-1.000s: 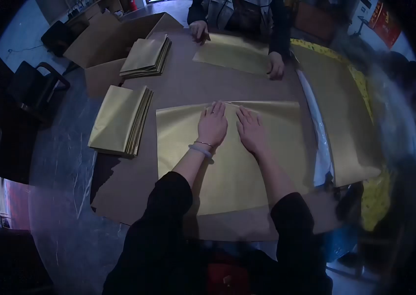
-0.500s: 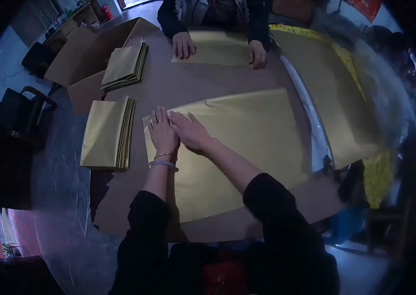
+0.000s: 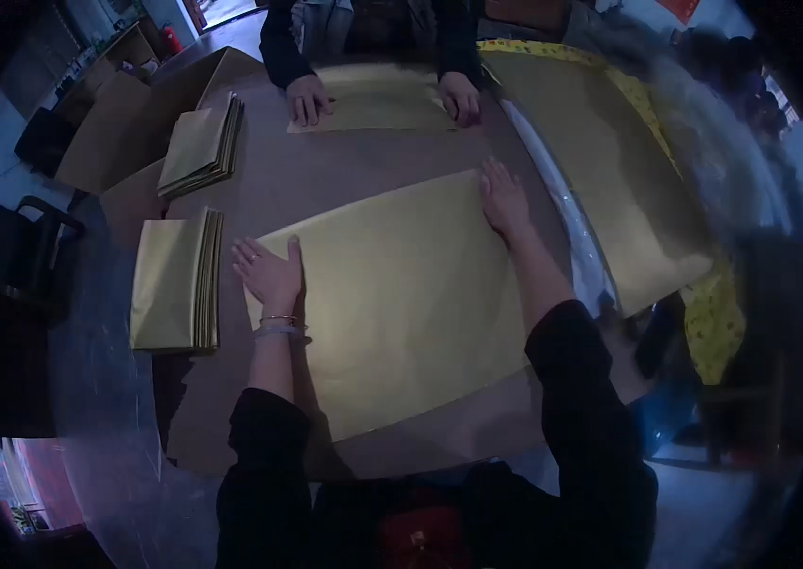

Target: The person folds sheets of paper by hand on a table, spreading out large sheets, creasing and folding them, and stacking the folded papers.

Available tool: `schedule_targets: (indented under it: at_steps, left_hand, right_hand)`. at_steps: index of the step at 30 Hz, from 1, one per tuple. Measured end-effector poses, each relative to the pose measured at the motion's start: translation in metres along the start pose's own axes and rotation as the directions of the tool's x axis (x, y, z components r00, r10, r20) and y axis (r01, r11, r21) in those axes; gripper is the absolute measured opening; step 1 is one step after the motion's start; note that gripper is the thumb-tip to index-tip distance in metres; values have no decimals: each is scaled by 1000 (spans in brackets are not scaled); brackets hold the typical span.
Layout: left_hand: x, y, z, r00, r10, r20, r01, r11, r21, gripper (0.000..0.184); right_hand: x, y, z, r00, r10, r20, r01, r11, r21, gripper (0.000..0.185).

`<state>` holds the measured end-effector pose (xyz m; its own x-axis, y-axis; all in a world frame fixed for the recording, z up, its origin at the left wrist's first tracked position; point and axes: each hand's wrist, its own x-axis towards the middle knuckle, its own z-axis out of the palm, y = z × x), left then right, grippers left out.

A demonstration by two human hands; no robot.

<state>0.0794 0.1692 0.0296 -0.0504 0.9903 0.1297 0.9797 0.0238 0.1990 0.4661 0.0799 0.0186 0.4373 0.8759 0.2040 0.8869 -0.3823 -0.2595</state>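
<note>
A large sheet of gold paper (image 3: 401,303) lies on the table in front of me, its far edge slanting up to the right. My left hand (image 3: 268,272) rests flat on its far left corner, thumb spread from the fingers, with a ring and bracelets showing. At the far right corner my right hand (image 3: 506,197) lies flat with fingers stretched out. Neither hand grips anything. To the left of my left hand stands a stack of folded gold paper (image 3: 174,280), and a second folded stack (image 3: 200,147) sits behind it.
Across the table (image 3: 401,152), another person's hands (image 3: 310,100) press on a gold sheet (image 3: 373,100). On the right lies a pile of large gold sheets (image 3: 600,171) over yellow wrapping (image 3: 716,327). An open cardboard box (image 3: 102,133) is at the back left.
My hands were together at the sheet's far left corner; the right has moved across to the far right corner. The crease along the far edge no longer shows. The whole view has shifted slightly.
</note>
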Motion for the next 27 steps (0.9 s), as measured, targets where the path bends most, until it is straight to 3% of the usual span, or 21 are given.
schedule_targets:
  at_steps: [4, 9, 11, 12, 13, 15, 19, 20, 21, 23, 24, 26, 27]
  left_hand:
    - [10, -16, 3, 999, -32, 11, 32, 999, 18, 86]
    - [15, -22, 10, 998, -63, 13, 62, 996, 58, 85]
    - [19, -18, 10, 994, -106, 20, 105, 994, 35, 86]
    - [24, -19, 8, 993, -109, 46, 107, 993, 57, 86]
    - [25, -19, 9, 993, -110, 42, 108, 993, 52, 86]
    - [25, -16, 10, 986, -155, 61, 153, 987, 42, 86]
    - [21, -7, -1, 977, -194, 86, 189, 980, 54, 85]
    - [22, -11, 2, 978, -199, 63, 201, 979, -41, 84]
    - [28, -18, 8, 978, -206, 41, 209, 968, -138, 83]
    - [17, -25, 11, 997, -69, -38, 59, 975, -214, 80]
    - [2, -23, 1, 998, 43, -46, -51, 979, -200, 79]
    - [-38, -12, -21, 935, 326, 138, -278, 918, -282, 78]
    - [-66, -4, -35, 883, 433, 184, -364, 876, -317, 78]
  right_hand:
    - [-2, -4, 7, 994, 113, -8, -113, 985, -128, 52]
    - [-5, -9, 0, 993, 117, -30, -120, 986, -115, 55]
    - [-2, -16, -10, 981, 187, 47, -170, 953, -249, 57]
    - [-3, -15, -9, 987, 33, -155, -80, 947, -311, 53]
    - [2, -12, -13, 987, 29, -161, -79, 947, -313, 53]
    - [14, -3, -24, 1000, 5, 30, 5, 952, -305, 41]
    - [54, 17, -29, 991, 24, 129, 15, 955, -296, 29]
    - [64, 26, -26, 995, 50, 92, -35, 986, -161, 40]
    - [70, 32, -24, 996, 55, 73, -42, 984, -172, 40]
    - [75, 38, -27, 964, 150, 218, -169, 983, 69, 49]
    - [71, 31, -44, 954, 100, 284, -136, 985, 110, 53]
    - [58, 22, -63, 935, -15, 354, -67, 973, 220, 55]
    - [65, 22, -61, 922, -38, 386, -37, 982, 186, 52]
